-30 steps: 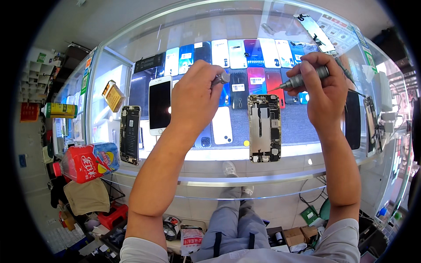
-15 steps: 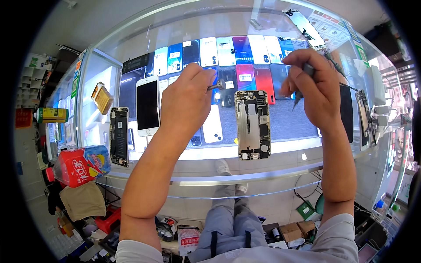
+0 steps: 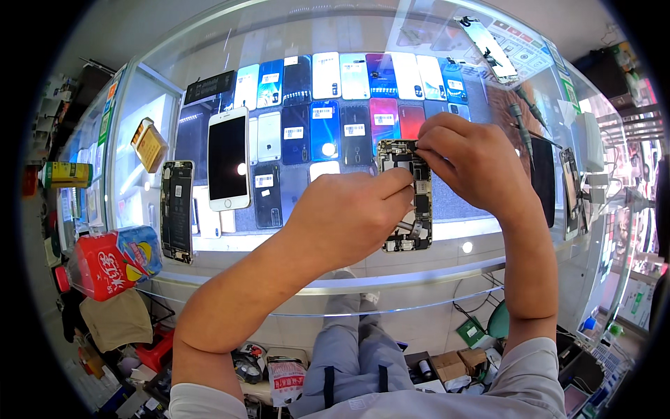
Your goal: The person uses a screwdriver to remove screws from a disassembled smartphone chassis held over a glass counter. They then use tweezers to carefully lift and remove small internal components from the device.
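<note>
An opened phone (image 3: 412, 209) with its insides bare lies on the glass counter (image 3: 279, 241). My left hand (image 3: 349, 216) comes in from the lower left. Its closed fingertips rest on the phone's left edge. My right hand (image 3: 467, 160) reaches over from the right, and its thumb and forefinger pinch a thin tool at the phone's top end (image 3: 399, 148). The tool's tip is mostly hidden by my fingers.
On the glass to the left lie a white phone (image 3: 229, 157), another opened phone (image 3: 176, 209), a yellow box (image 3: 150, 143) and a red and blue drink pack (image 3: 112, 262). Screwdrivers (image 3: 523, 126) and a dark phone (image 3: 543, 178) lie to the right. Rows of coloured phone backs (image 3: 335, 77) show under the glass.
Both hands have come down from above the phone onto it. My right hand no longer holds the thick screwdriver and now pinches at the phone's top end.
</note>
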`<action>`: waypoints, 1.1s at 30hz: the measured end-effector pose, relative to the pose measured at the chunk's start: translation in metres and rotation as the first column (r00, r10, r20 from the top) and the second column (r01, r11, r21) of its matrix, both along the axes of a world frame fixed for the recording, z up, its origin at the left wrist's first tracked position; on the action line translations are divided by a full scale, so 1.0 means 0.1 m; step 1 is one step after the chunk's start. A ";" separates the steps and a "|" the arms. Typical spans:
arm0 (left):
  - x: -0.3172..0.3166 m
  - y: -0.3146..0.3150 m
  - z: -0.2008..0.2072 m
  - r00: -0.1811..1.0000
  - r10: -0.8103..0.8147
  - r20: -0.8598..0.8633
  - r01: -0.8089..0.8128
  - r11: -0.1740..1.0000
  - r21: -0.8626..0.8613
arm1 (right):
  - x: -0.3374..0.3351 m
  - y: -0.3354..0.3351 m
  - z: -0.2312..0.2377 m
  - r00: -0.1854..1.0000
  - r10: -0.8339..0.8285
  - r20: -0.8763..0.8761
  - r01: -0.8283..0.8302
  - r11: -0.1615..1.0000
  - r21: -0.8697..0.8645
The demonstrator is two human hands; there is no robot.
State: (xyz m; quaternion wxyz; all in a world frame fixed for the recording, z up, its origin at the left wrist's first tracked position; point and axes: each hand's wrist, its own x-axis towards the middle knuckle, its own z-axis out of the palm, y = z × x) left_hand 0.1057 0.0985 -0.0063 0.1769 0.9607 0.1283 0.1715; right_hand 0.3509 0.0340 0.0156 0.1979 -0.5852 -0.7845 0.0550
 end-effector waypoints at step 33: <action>-0.02 -0.05 0.01 0.998 0.039 -0.043 -0.041 0.998 -0.045 | -0.13 -0.03 0.04 0.965 0.004 0.264 -0.015 0.999 0.039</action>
